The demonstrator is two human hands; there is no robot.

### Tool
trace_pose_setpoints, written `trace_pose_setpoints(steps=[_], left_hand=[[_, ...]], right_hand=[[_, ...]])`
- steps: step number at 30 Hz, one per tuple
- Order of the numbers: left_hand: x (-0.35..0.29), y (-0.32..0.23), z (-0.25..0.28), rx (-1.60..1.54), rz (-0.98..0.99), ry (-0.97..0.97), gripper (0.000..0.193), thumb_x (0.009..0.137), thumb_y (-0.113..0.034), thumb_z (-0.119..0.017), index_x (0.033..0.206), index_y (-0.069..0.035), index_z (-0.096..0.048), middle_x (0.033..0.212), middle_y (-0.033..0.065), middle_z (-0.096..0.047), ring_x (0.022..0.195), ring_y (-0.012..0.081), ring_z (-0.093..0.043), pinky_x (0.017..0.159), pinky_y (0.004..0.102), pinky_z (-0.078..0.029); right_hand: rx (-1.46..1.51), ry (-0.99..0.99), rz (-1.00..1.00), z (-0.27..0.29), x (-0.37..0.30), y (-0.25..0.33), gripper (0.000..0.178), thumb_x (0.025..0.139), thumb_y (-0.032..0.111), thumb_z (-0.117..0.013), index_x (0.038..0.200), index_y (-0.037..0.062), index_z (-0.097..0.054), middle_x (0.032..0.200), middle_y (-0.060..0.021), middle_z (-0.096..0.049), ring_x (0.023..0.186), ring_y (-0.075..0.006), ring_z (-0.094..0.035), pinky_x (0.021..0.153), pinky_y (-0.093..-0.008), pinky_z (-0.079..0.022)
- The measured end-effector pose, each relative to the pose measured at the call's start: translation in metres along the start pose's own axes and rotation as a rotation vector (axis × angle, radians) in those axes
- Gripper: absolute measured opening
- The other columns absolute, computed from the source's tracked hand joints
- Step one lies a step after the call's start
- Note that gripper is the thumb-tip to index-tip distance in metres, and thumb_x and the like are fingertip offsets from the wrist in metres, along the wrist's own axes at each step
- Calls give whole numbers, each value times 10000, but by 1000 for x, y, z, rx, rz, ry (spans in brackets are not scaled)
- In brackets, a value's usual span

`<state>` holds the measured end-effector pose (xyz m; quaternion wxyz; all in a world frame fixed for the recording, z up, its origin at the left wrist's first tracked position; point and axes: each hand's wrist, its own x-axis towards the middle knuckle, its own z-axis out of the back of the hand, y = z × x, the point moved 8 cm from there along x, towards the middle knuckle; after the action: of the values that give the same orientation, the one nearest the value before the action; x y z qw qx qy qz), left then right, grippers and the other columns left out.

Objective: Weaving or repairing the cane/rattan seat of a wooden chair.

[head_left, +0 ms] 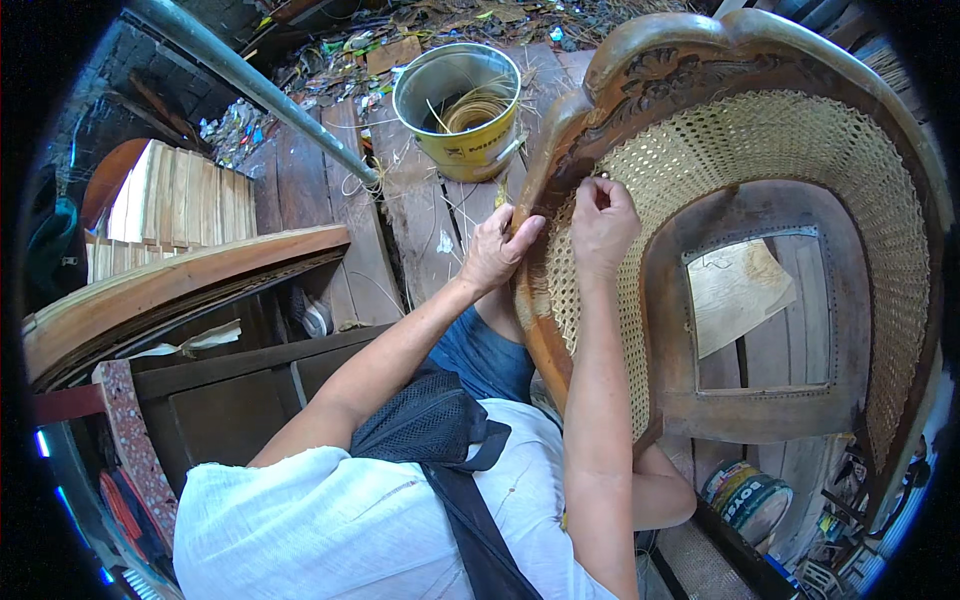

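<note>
A carved brown wooden chair frame (548, 345) fills the right side, with woven cane webbing (740, 135) curving inside its rim. My left hand (498, 248) is closed around the frame's outer left edge, its thumb lying on top of the wood. Over the cane at the left, just inside the carved rim, my right hand (606, 222) is pinched, thumb against fingertips. Whatever sits in that pinch is too small to make out. The chair's seat opening (760, 300) is bare, with a row of small holes around it and floorboards showing through.
Beyond my left hand stands a yellow bucket (465, 155) holding coiled cane strands (475, 110). A metal pole (270, 95) slants in from the upper left. Curved wooden pieces (190, 280) lie at the left. A paint can (755, 500) rests under the chair. Litter covers the ground at the back.
</note>
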<state>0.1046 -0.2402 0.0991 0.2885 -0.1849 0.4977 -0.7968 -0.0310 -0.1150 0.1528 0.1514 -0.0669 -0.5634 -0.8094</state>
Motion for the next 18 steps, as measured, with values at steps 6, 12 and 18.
trace_pose_setpoints(steps=[6,12,18], left_hand=[[0,3,-2,-102,8,-2,377,922,-360,-615,858,1,-526,664,128,-477,611,159,-423,575,336,-418],[1,3,-2,18,-74,-9,327,933,-294,-614,853,6,-511,659,135,-458,585,196,-414,555,346,-412],[1,6,-4,28,-33,19,329,930,-312,-618,879,0,-528,676,134,-487,592,200,-442,566,342,-422]], right_hand=[[-287,250,-43,-6,19,15,206,772,194,-625,820,6,-697,777,-251,-660,772,-405,-656,740,-455,-518],[-435,464,-49,-10,35,22,229,747,193,-625,794,-17,-704,805,-283,-652,815,-431,-650,787,-462,-512],[-467,611,-120,-18,49,9,247,756,201,-628,767,-40,-684,811,-279,-656,814,-432,-651,791,-451,-504]])
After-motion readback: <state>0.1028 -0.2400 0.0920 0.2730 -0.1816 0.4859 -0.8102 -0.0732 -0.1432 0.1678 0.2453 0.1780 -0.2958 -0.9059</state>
